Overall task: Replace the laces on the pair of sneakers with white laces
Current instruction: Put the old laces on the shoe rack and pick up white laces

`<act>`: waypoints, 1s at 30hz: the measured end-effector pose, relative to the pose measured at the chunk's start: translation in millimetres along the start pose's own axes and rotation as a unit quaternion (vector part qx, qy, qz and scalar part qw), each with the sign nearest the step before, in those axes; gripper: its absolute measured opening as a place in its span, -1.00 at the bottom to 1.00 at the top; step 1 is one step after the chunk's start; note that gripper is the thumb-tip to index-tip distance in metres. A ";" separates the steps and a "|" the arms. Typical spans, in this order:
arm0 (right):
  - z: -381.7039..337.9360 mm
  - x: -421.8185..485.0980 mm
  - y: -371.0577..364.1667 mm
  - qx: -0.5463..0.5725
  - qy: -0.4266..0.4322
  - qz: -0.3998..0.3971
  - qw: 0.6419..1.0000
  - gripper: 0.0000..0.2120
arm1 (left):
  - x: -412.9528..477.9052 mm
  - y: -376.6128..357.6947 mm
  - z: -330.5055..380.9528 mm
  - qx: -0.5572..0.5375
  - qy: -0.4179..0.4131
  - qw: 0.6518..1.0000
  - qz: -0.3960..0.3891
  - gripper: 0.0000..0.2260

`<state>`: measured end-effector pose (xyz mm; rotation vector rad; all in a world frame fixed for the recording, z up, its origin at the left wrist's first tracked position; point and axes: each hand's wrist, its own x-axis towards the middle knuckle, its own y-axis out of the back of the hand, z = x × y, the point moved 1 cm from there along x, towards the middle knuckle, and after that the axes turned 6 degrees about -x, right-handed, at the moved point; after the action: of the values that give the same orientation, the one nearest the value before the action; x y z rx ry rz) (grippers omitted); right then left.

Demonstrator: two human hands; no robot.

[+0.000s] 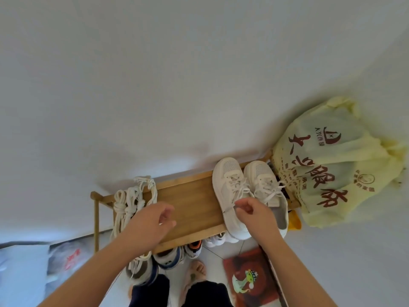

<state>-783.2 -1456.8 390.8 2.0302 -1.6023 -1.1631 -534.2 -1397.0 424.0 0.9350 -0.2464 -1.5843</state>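
1. Head view, looking down: a pair of pale sneakers stands side by side at the right end of a wooden shelf, toes towards the wall, both laced.
2. The right hand is over the heel end of the left sneaker. Its thumb and forefinger are curled in, pinching the end of a lace that runs from that sneaker.
3. The left hand hovers above the bare middle of the shelf, fingers loosely curled and grasping nothing.
4. Knotted bundles of white laces lie at the left end of the shelf, just beside the left hand, with loose ends hanging over the front edge.
5. A yellow plastic bag with red print sits against the right end of the shelf, close to the right sneaker.
6. More shoes sit under the shelf, near the person's bare foot.
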 end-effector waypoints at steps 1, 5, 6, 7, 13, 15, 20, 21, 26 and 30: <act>-0.1 2.1 -0.9 0.002 0.001 0.000 1.000 -0.85 | 0.8 0.3 -2.2 0.001 0.006 1.000 0.000 -0.75; 2.1 6.4 -3.5 -0.002 -0.005 -0.006 1.000 -0.83 | 3.4 1.7 -9.1 -0.016 0.025 1.000 0.010 -0.75; 1.8 7.2 -4.1 -0.003 -0.005 -0.008 1.000 -0.83 | 3.6 2.4 -11.0 -0.017 0.027 0.999 0.012 -0.76; 1.0 8.2 -4.9 -0.005 -0.004 -0.011 1.000 -0.82 | 3.5 2.8 -13.3 -0.018 0.030 0.999 0.013 -0.76; -10.8 10.4 -14.6 -0.025 0.017 -0.027 0.999 -0.82 | 6.9 5.4 -41.1 -0.017 0.065 0.997 0.045 -0.76; -14.1 10.4 -18.8 -0.022 0.018 -0.037 0.999 -0.82 | 12.0 7.1 -51.6 -0.020 0.080 0.995 0.060 -0.74; -22.6 8.7 -32.1 -0.019 0.025 -0.061 0.998 -0.82 | 33.2 7.3 -76.3 0.008 0.092 0.992 0.083 -0.69; -24.5 8.8 -35.4 -0.019 0.026 -0.064 0.997 -0.82 | 39.5 6.2 -80.5 0.021 0.085 0.993 0.080 -0.67; -32.1 11.0 -52.2 -0.033 0.032 -0.082 0.996 -0.84 | 72.6 -11.7 -92.3 0.078 0.042 0.995 0.047 -0.61; -33.6 13.0 -63.0 -0.046 0.023 -0.099 0.994 -0.85 | 89.3 -31.8 -102.3 0.191 0.047 0.980 -0.018 -0.60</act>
<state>-715.6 -1455.9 364.5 2.1767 -1.3239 -1.2234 -484.2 -1435.0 299.5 1.3128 -0.4804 -1.5494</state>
